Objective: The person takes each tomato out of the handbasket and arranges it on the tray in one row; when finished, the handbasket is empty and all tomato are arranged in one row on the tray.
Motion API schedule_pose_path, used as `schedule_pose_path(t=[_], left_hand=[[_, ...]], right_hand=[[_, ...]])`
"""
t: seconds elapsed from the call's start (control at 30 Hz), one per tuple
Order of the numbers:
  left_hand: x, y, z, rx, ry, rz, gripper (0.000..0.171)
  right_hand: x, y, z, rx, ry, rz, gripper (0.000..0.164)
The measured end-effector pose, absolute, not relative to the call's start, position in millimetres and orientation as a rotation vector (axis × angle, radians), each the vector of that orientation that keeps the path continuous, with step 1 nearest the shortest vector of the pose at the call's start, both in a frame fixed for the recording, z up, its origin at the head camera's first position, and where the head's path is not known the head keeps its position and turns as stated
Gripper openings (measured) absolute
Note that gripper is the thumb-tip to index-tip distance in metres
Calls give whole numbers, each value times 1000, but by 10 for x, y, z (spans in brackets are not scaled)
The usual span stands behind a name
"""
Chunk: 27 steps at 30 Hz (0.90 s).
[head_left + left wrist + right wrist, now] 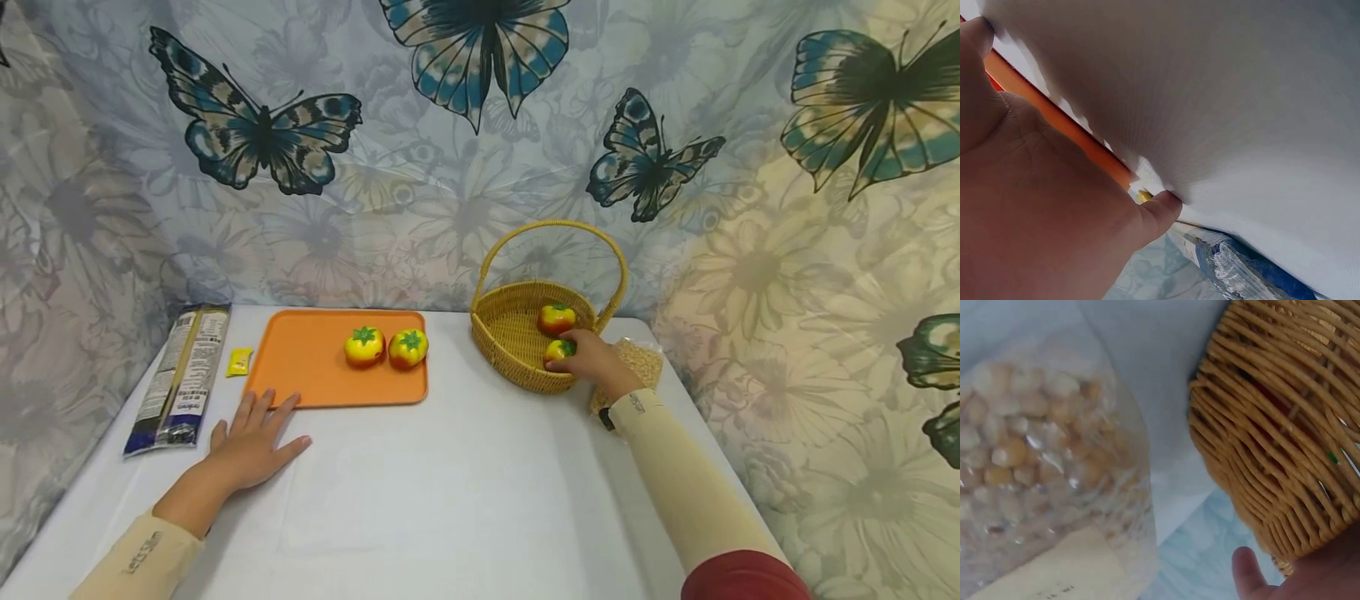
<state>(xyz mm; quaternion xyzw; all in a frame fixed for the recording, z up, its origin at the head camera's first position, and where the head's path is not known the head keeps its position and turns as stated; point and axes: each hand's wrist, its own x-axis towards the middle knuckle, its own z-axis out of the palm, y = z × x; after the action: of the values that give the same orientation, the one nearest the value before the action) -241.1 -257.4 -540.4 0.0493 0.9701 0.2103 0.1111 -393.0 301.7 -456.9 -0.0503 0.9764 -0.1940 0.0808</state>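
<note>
My right hand [596, 362] reaches over the near-right rim of a wicker basket [502, 337] and grips a yellow-and-red fruit with a green leafy top [557, 350] inside it. A second such fruit [557, 318] lies just behind it in the basket. In the right wrist view the basket's woven side [1272, 437] hides most of the held fruit. My left hand [251, 442] rests flat with fingers spread, fingertips at the near edge of an orange tray [300, 354]. Two more of these fruits, one on the left [364, 347] and one on the right [408, 349], sit on the tray's right side.
A clear bag of pale kernels [637, 364] lies right of the basket, partly behind my right wrist. Left of the tray are a small yellow packet [239, 362] and a long plastic-wrapped package [180, 375]. The basket's tall handle [555, 223] arches above it. Butterfly-patterned cloth hangs behind the white table.
</note>
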Motion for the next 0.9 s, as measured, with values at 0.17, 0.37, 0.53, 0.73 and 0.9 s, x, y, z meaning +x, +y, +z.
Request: schedule_pose_path(t=[0.17, 0.37, 0.53, 0.73, 0.9], left_hand=[[-2432, -2584, -5397, 139, 2841, 620, 96], [-2424, -2576, -5372, 141, 2841, 635, 96], [-2422, -2578, -5375, 118, 2832, 621, 97], [-2405, -2642, -5396, 129, 2845, 625, 96], [-2382, -2617, -5403, 157, 2865, 658, 94]], right_hand=[[-3954, 2997, -4592, -153, 2957, -638, 81], [-3911, 2909, -4587, -73, 3133, -788, 82], [-3794, 2427, -4338, -71, 3327, -1101, 77], [-3770, 1399, -4122, -417, 3306, -1238, 70], [-3871, 536, -4140, -647, 3157, -1108, 71]])
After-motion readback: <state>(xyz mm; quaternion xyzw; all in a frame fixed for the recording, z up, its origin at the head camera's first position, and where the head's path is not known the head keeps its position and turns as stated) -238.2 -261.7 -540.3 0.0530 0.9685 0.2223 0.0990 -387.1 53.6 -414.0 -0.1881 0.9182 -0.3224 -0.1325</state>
